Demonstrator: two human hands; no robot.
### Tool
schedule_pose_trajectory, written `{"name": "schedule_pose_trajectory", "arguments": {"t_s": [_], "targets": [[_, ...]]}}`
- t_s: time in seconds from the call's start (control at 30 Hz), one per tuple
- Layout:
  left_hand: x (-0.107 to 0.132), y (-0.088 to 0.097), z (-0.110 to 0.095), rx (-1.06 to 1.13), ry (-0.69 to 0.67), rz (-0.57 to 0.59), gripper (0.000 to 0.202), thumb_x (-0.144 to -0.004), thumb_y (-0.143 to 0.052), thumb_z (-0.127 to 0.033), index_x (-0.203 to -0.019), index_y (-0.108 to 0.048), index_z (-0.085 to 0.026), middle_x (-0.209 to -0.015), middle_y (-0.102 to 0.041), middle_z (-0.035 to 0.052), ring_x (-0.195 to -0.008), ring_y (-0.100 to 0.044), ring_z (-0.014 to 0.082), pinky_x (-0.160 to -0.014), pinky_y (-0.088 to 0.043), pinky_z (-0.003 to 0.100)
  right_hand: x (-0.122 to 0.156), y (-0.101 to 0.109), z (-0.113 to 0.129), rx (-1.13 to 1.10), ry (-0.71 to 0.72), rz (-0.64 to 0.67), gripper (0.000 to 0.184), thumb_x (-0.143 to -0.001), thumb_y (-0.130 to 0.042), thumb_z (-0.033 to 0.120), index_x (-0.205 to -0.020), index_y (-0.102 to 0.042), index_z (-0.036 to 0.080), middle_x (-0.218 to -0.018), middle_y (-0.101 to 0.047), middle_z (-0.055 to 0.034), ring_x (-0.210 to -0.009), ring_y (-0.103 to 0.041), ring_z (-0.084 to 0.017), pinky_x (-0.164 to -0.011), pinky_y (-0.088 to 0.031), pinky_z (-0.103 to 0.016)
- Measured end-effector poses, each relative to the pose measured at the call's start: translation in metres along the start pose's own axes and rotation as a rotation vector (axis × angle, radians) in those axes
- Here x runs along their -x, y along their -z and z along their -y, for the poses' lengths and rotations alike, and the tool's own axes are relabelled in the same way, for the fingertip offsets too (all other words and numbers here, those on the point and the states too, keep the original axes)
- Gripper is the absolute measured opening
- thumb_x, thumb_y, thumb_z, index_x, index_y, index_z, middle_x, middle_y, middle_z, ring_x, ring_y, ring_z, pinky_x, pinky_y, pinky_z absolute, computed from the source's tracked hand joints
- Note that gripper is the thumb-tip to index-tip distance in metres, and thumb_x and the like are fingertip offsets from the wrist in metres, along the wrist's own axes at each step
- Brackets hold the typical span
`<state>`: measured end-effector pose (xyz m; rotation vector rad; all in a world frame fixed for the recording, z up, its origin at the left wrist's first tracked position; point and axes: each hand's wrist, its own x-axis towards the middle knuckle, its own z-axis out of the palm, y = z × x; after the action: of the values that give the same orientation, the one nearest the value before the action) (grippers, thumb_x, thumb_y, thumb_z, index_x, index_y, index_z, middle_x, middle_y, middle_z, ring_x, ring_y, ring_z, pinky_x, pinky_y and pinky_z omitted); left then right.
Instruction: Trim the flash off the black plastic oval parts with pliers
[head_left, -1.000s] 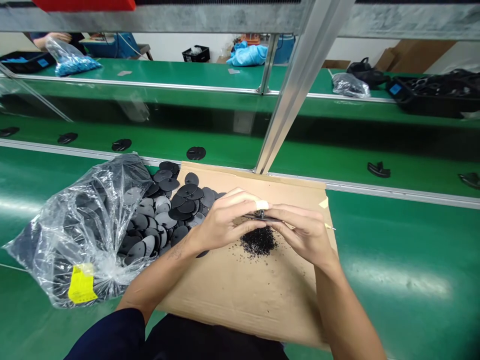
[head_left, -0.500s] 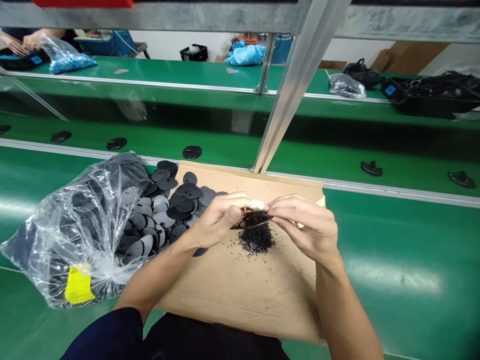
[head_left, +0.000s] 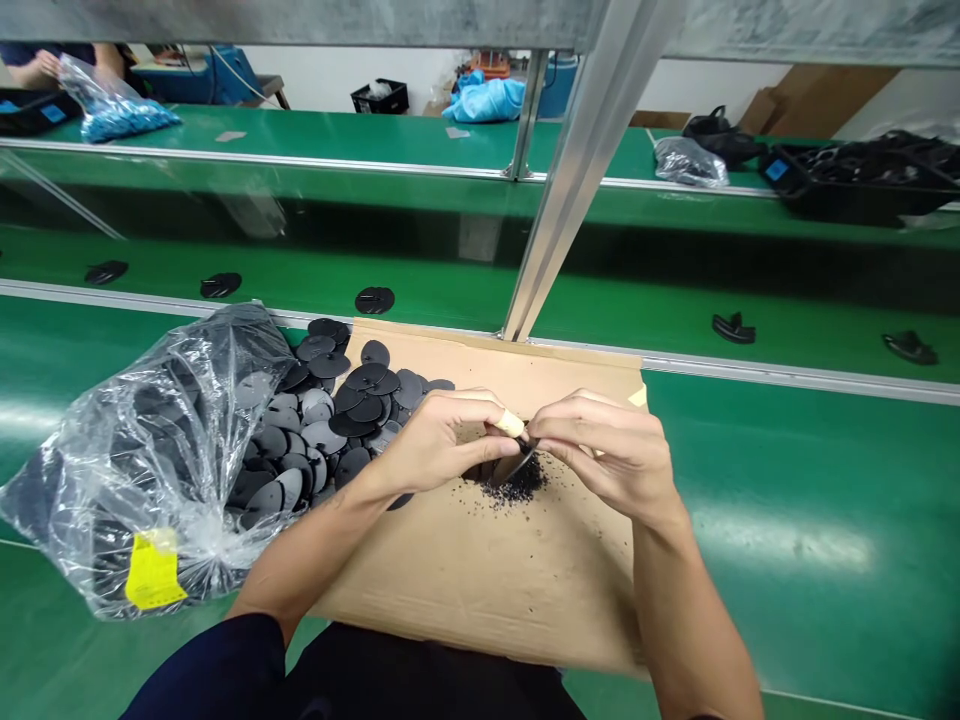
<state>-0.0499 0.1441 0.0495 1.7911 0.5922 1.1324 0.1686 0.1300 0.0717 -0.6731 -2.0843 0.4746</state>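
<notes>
Both hands meet over a cardboard sheet (head_left: 480,580), fingertips closed on one dark disc-shaped part (head_left: 510,466). My left hand (head_left: 431,440), with a pale cover on one finger, pinches it from the left. My right hand (head_left: 611,450) pinches its right edge; the fingers hide much of the part, which is tilted. Just beneath lies a small heap of tiny black pieces (head_left: 531,482), some scattered around it. To the left of my left hand, a pile of flat black discs (head_left: 322,435) spills from a clear plastic bag (head_left: 150,430) with a yellow label.
A metal post (head_left: 570,180) rises behind the cardboard. Beyond a metal rail, black parts (head_left: 375,300) lie spaced along a green belt (head_left: 450,310). At the far right stands a black bin (head_left: 862,185) of dark parts. A co-worker's hand (head_left: 46,66) shows at top left.
The disc-shaped part has turned in my fingers and is more steeply tilted. My left thumb has come in against it. Parts on the belt have shifted slightly left in view.
</notes>
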Motion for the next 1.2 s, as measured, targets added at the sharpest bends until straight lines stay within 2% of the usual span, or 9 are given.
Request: {"name": "schedule_pose_trajectory", "arguments": {"t_s": [0.13, 0.3, 0.37, 0.57, 0.7, 0.87, 1.03, 1.2], "targets": [[0.001, -0.004, 0.004, 0.005, -0.051, -0.034, 0.014, -0.088, -0.075, -0.029, -0.087, -0.076, -0.015, -0.082, -0.073, 0.0063, -0.074, -0.066, 0.0145, -0.07, -0.055, 0.027, 0.002, -0.002, 0.0, 0.09, 0.065, -0.047, 0.02, -0.09, -0.067, 0.006, -0.101, -0.075, 0.02, -0.089, -0.077, -0.0059, -0.08, -0.072, -0.017, -0.07, -0.061, -0.031], [0.005, -0.006, 0.002, -0.144, -0.075, 0.052, 0.014, -0.094, -0.068, -0.025, -0.085, -0.074, -0.015, -0.081, -0.071, 0.006, -0.074, -0.064, 0.0145, -0.069, -0.051, 0.026, 0.002, 0.008, 0.007, 0.164, 0.053, 0.103, 0.015, -0.092, -0.065, 0.008, -0.095, -0.075, 0.019, -0.088, -0.078, -0.0065, -0.074, -0.069, -0.016, -0.065, -0.059, -0.029], [0.006, -0.006, 0.001, -0.2, -0.096, 0.065, 0.015, -0.094, -0.067, -0.025, -0.085, -0.073, -0.015, -0.081, -0.071, 0.006, -0.075, -0.063, 0.0149, -0.07, -0.05, 0.027, 0.001, 0.01, 0.009, 0.18, 0.051, 0.124, 0.015, -0.092, -0.065, 0.008, -0.095, -0.074, 0.019, -0.088, -0.078, -0.0067, -0.074, -0.069, -0.016, -0.065, -0.058, -0.028], [0.006, -0.011, 0.001, -0.146, -0.195, -0.028, 0.013, -0.094, -0.068, -0.027, -0.09, -0.073, -0.015, -0.082, -0.072, 0.0059, -0.075, -0.064, 0.0144, -0.071, -0.053, 0.026, 0.007, 0.003, 0.008, 0.183, 0.098, 0.014, 0.02, -0.092, -0.063, 0.007, -0.102, -0.074, 0.02, -0.09, -0.078, -0.0059, -0.077, -0.072, -0.016, -0.066, -0.06, -0.028], [0.005, -0.013, -0.001, -0.096, -0.183, -0.076, 0.015, -0.094, -0.068, -0.028, -0.092, -0.073, -0.015, -0.083, -0.073, 0.0064, -0.077, -0.066, 0.0149, -0.072, -0.055, 0.027, 0.011, -0.004, 0.007, 0.226, 0.107, -0.074, 0.023, -0.092, -0.064, 0.007, -0.106, -0.074, 0.023, -0.09, -0.078, -0.0049, -0.077, -0.074, -0.017, -0.066, -0.062, -0.029], [0.005, -0.006, -0.008, -0.055, -0.091, -0.069, 0.017, -0.094, -0.069, -0.031, -0.09, -0.075, -0.015, -0.083, -0.073, 0.0062, -0.076, -0.067, 0.0145, -0.07, -0.055, 0.026, 0.004, -0.01, 0.009, 0.03, 0.03, -0.101, 0.019, -0.092, -0.064, 0.008, -0.101, -0.075, 0.02, -0.09, -0.077, -0.0066, -0.083, -0.075, -0.017, -0.071, -0.064, -0.029], [0.006, 0.002, -0.01, -0.047, 0.007, -0.011, 0.022, -0.095, -0.067, -0.035, -0.093, -0.075, -0.015, -0.082, -0.072, 0.0061, -0.073, -0.066, 0.0146, -0.069, -0.055, 0.027, 0.001, -0.009, 0.003, -0.154, -0.099, -0.079, 0.008, -0.093, -0.068, 0.018, -0.093, -0.076, 0.019, -0.09, -0.078, -0.0089, -0.083, -0.075, -0.019, -0.073, -0.065, -0.033], [0.005, 0.002, -0.012, -0.055, 0.036, 0.021, 0.016, -0.095, -0.066, -0.03, -0.093, -0.074, -0.015, -0.081, -0.07, 0.0043, -0.071, -0.063, 0.0126, -0.069, -0.054, 0.025, 0.002, -0.008, -0.004, -0.301, -0.22, -0.046, 0.01, -0.089, -0.075, 0.028, -0.09, -0.076, 0.018, -0.085, -0.078, -0.0078, -0.078, -0.075, -0.019, -0.072, -0.065, -0.033]]}}
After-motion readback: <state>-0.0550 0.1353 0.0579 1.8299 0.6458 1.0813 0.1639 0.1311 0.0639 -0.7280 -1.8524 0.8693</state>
